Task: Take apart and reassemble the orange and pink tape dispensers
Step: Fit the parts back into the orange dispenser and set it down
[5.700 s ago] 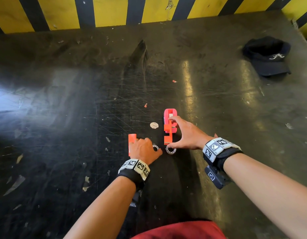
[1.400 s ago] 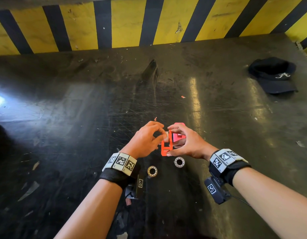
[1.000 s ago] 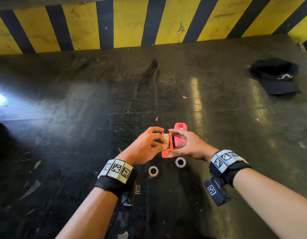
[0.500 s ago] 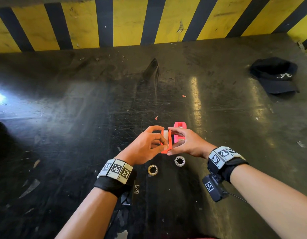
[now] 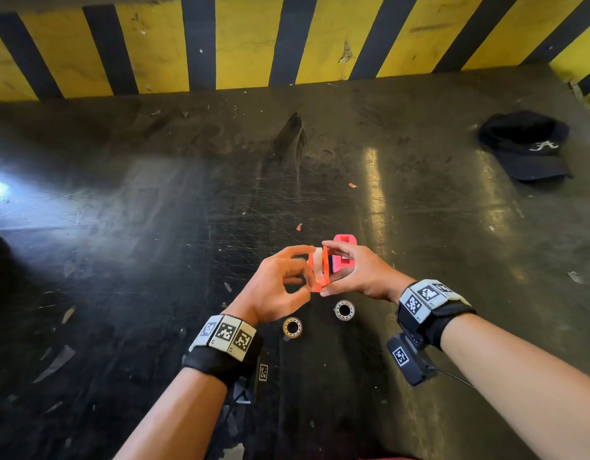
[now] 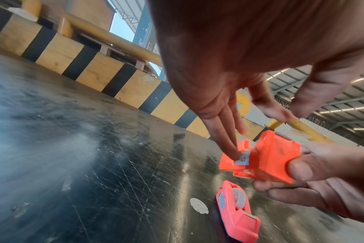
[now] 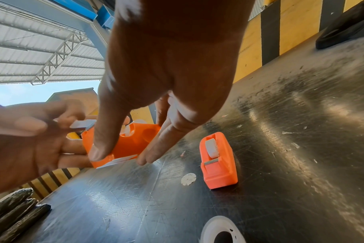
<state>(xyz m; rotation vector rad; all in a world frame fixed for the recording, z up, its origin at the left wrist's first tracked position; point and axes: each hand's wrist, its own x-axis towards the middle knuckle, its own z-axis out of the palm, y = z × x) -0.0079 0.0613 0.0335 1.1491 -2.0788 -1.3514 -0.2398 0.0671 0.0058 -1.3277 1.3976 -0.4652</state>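
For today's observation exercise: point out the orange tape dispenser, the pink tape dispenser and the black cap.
orange tape dispenser [image 6: 268,157], left wrist view, broad side face.
pink tape dispenser [image 6: 237,215], left wrist view, top edge.
black cap [image 5: 525,144], head view, crown.

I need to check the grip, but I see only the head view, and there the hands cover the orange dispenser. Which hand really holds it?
Observer: The right hand holds it. Its thumb presses on one end of the orange dispenser and its fingers lie beneath.
Operator: Thank you. Then what does the left hand do?
Observer: The left hand only touches it. Its straight fingertips rest on a white label on the side of the dispenser.
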